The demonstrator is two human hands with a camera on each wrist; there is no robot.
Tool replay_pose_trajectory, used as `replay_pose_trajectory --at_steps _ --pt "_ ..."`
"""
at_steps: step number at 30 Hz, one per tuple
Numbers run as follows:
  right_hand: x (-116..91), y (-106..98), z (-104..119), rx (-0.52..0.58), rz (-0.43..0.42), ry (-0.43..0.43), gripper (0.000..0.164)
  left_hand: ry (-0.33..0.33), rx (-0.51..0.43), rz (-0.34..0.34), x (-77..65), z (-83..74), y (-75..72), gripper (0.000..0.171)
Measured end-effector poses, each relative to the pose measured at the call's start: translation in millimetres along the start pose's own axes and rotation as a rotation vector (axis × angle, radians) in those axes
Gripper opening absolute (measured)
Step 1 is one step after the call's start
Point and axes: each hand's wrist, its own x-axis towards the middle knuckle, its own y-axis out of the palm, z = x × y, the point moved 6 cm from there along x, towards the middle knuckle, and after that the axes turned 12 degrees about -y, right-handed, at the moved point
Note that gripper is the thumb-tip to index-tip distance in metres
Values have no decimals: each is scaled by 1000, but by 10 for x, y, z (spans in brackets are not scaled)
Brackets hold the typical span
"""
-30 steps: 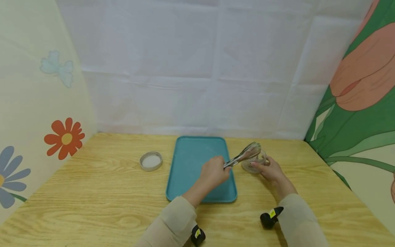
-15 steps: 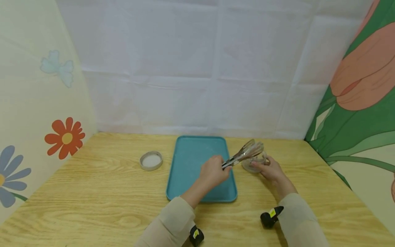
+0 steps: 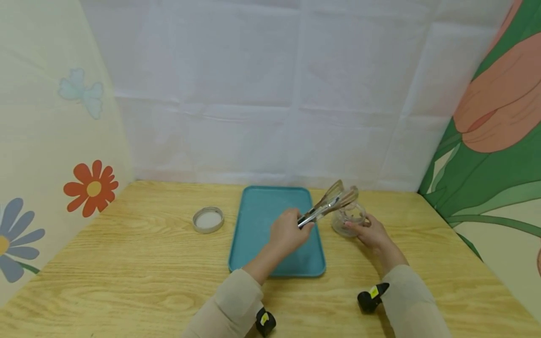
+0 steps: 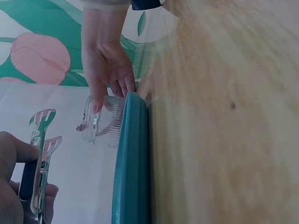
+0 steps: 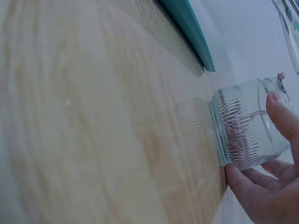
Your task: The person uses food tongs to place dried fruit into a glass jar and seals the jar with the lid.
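Observation:
My left hand [image 3: 289,232] grips a pair of metal tongs [image 3: 313,217] with dark handle grips, over the right side of the blue tray. The tongs' slotted tips are spread apart above and left of the jar's mouth, with nothing between them. My right hand [image 3: 374,232] holds a small clear glass jar [image 5: 245,123] beside the tray, thumb near the rim and fingers around the far side. The jar stands upright on the table, its lower wall ribbed. Inside it shows something thin and reddish-brown, and a bit of it pokes above the rim in the right wrist view.
A blue tray [image 3: 262,211] lies flat in the middle of the wooden table [image 3: 148,263]. To its left a round jar lid [image 3: 208,220] rests with its inside up. A white cloth [image 3: 236,94] hangs behind the table, with printed flower panels on both sides.
My left hand has drawn the tongs up and left, away from the jar's mouth, and their tips have spread wider. The right hand and the jar have stayed in place.

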Motion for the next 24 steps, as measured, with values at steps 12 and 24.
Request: replay_pose_trajectory --at_steps 12,24 --pt "-26 5 20 12 -2 9 79 -26 -68 -35 -21 86 -295 28" --pt "-35 0 30 -18 -8 9 79 -38 -314 -173 -2 334 -845 29"
